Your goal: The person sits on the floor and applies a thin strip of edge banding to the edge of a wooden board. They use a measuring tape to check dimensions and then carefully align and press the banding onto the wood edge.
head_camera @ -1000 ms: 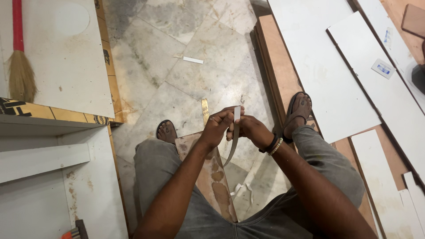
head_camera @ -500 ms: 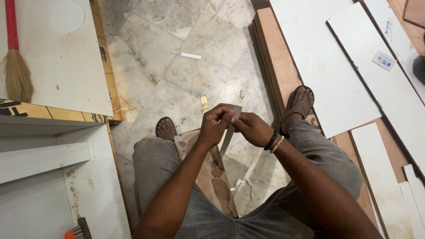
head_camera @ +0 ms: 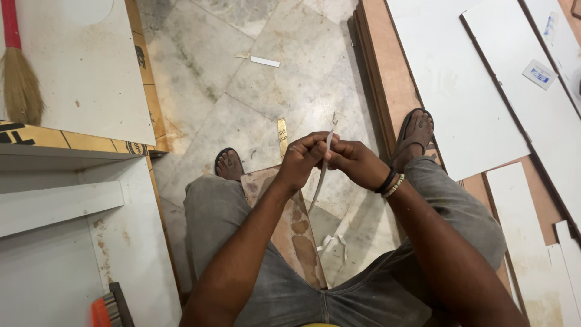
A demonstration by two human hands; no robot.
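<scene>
No box, bin or other container shows in this view. The left hand (head_camera: 301,162) and the right hand (head_camera: 354,163) meet above the knees, both closed on a thin white strip (head_camera: 322,175). Its top end is pinched between the fingertips, and the rest hangs down between the legs toward the marble floor (head_camera: 242,109). A narrow brown board (head_camera: 290,227) lies on the floor under the hands, running between the feet. More pale strip curls (head_camera: 330,242) lie just beside it. A short yellow offcut (head_camera: 282,136) lies near the left hand, and a small white scrap (head_camera: 265,62) lies well apart, farther out. White panels (head_camera: 460,85) cover the floor on the right. A broom (head_camera: 18,85) rests on a white sheet at the far left.
</scene>
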